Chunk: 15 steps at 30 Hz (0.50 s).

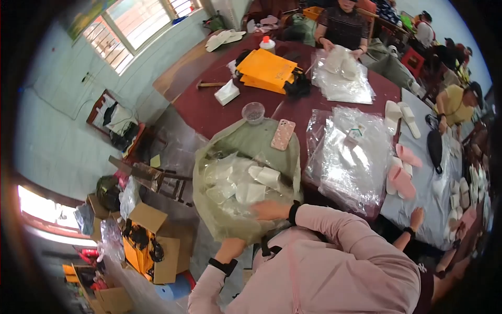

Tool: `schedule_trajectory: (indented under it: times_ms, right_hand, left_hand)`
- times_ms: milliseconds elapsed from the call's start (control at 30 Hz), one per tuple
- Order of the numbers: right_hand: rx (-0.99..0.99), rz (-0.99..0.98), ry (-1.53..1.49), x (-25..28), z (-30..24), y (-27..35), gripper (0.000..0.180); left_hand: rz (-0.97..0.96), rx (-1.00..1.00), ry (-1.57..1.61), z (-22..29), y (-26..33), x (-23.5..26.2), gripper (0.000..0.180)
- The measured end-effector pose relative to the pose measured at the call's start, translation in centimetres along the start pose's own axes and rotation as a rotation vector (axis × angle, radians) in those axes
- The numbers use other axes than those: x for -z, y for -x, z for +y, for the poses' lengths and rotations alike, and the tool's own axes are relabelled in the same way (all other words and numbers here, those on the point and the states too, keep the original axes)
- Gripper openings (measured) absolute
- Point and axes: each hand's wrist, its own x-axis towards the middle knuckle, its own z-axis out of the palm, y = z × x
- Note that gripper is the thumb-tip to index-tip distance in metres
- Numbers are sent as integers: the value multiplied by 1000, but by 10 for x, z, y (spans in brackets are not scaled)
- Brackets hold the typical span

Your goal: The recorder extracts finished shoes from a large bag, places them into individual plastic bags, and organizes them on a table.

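Observation:
A pale green sack (204,157) gapes wide in front of me, its far side resting against the table edge. Inside lie white slippers (251,192) in clear plastic bags. My right hand (272,210) reaches over the sack's near side and lies on the bagged slippers, fingers stretched out toward the left, the tips somewhat blurred. At the near left rim, my left hand (232,248) is closed on the sack's edge, with its fingertips partly hidden. A phone in a pink patterned case (283,134) rests on the sack's far right edge.
The dark red table (209,118) carries a stack of clear plastic bags (355,157), yellow bags (267,70), a tissue pack (227,92), a hammer (209,83) and a round tub (253,112). Across it, a person (343,26) handles slippers. Pink slippers (401,180) lie right; cardboard boxes (167,259) stand left.

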Motion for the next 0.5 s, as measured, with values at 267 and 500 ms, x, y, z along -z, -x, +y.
schedule_trajectory:
  times_ms: [267, 500]
  right_hand:
    - [137, -530, -218, -70, 58, 16, 39]
    - [-227, -472, -112, -40, 59, 44, 49]
  left_hand:
    - [45, -281, -142, 16, -55, 56, 10]
    - [-149, -244, -95, -1, -101, 30, 19]
